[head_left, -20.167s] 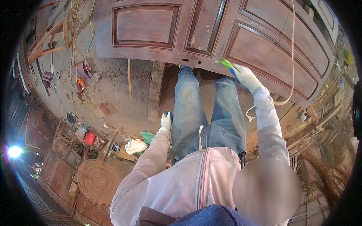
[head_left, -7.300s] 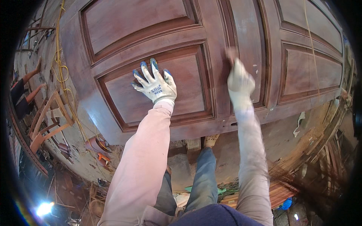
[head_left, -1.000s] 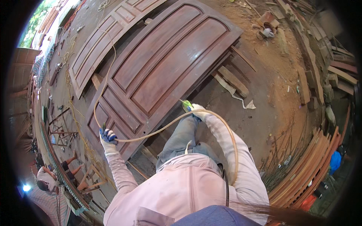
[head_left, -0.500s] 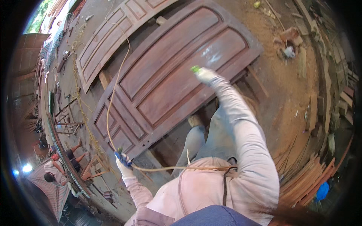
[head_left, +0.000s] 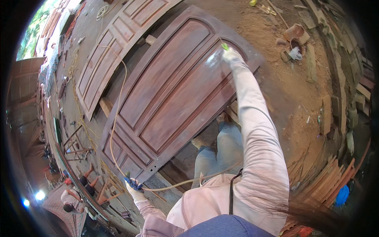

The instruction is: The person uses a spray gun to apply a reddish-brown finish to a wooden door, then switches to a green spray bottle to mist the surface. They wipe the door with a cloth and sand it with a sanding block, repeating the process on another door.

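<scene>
A large brown wooden door with raised panels and a curved end lies flat before me. My right hand, in a pale glove, reaches over its far right part. The hand is closed around a small bright green thing, whose kind I cannot make out. Beside it a whitish shiny patch shows on the panel. At the door's near left corner, my left hand is closed on a tan hose. A blue piece is at its fingers. The hose runs on across my waist.
A second panelled door lies beyond the first, at the far left. Wooden boards are stacked at the right. A broken clay pot lies on the dirt floor. Another person sits at the lower left, near small wooden stands.
My right hand with the green thing has moved away from me and to the right across the panel. My left hand keeps its hold on the hose. The whole view has shifted slightly.
</scene>
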`<state>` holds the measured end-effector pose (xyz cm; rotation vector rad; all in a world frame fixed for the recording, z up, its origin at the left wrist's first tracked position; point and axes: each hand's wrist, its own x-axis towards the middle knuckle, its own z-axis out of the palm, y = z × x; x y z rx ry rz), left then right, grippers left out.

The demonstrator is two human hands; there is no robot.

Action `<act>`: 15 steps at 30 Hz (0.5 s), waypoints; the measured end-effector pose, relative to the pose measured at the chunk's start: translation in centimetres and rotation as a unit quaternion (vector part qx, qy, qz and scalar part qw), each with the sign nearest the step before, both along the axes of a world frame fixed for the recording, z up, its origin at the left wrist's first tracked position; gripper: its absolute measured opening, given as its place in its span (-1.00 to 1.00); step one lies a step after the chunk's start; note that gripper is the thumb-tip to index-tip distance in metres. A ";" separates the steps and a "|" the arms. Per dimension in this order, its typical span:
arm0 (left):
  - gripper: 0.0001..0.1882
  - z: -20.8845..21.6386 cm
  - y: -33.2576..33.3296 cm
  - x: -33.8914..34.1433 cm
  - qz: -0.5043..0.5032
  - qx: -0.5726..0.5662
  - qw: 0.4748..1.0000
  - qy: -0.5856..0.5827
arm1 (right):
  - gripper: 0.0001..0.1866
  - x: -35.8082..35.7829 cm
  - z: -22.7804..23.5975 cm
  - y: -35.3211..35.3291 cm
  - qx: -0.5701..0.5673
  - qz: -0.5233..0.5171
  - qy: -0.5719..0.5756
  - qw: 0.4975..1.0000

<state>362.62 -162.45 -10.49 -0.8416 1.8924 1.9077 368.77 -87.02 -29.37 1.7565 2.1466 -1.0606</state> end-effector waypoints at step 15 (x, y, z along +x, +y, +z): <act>-0.68 1.0 51.8 -18.9 -0.334 -0.083 0.851 0.395 | -0.64 42.4 1.0 -28.3 -0.299 -0.175 0.111 0.931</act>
